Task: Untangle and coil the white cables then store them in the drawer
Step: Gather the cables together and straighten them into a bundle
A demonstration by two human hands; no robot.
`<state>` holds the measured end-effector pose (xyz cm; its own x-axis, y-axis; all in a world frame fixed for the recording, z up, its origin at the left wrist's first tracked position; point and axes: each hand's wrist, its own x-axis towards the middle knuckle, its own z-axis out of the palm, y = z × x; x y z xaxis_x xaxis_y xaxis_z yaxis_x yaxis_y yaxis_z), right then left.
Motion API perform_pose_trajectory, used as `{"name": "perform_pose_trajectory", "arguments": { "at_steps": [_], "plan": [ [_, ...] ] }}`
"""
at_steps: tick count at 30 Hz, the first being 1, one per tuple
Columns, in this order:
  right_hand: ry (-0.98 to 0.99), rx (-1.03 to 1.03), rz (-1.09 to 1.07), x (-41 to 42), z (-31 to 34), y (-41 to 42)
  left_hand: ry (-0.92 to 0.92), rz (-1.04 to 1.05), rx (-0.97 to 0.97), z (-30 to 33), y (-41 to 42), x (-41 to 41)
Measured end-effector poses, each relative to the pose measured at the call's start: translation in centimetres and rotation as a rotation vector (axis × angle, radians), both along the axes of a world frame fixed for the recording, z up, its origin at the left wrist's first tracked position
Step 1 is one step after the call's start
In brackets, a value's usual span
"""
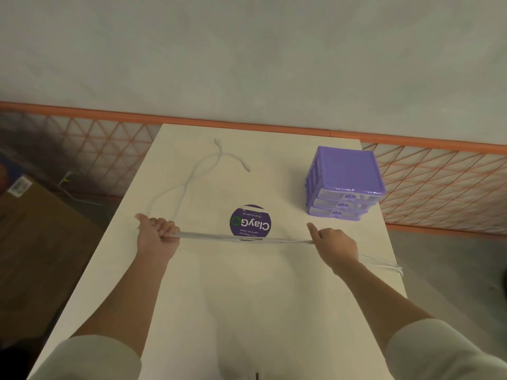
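Left hand (pixel 157 229) and right hand (pixel 333 242) each grip the white cables (pixel 244 239), pulled taut between them above the table (pixel 219 297). Loose ends trail to the far left and off the right edge. No coil yet. Purple drawer unit (pixel 344 179) stands with all 3 drawers closed.

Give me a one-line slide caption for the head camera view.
Both hands, left and right, stretch white cables taut above table near purple drawer unit.

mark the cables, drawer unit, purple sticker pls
cables (pixel 244 239), head view, taut span between the hands
drawer unit (pixel 346 171), head view, purple top panel
sticker (pixel 250 223), head view, on the logo text
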<state>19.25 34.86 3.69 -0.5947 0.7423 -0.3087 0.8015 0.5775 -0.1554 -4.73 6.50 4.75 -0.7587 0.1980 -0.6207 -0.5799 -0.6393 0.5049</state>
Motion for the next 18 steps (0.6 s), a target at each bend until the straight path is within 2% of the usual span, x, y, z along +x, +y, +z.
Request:
{"name": "perform_pose_trajectory", "arguments": {
  "at_steps": [10,18],
  "plan": [
    [0.036,-0.244,-0.024,-3.2,-2.6,-1.3,0.014,-0.065,-0.066,0.6,-0.7,-1.8],
    [0.161,-0.363,0.051,-13.1,-1.2,-3.3,0.057,-0.074,0.091,0.6,-0.7,-5.1]
  ]
}}
